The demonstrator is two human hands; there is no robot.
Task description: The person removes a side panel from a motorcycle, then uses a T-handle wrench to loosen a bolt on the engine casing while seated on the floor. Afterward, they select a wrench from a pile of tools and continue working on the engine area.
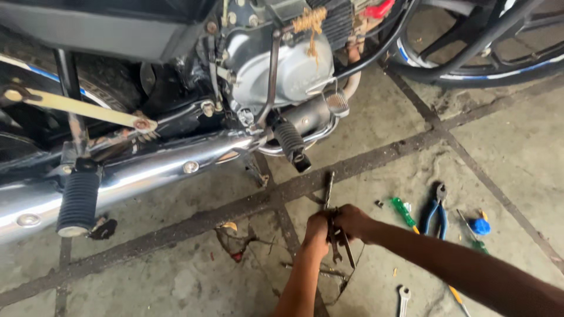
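Steel spanners, a dark bundle (336, 226), sit clamped in both fists, left hand (316, 230) and right hand (352, 221); none sorted out (blue-handled pliers (436, 212) lie untouched nearby).

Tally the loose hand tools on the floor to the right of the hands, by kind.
Screwdrivers: 3, one green-handled, one blue-handled, one yellow-handled
Pliers: 1
Wrench: 1
Total: 5
The bundle of wrenches in both hands is left out; its number cannot be told.
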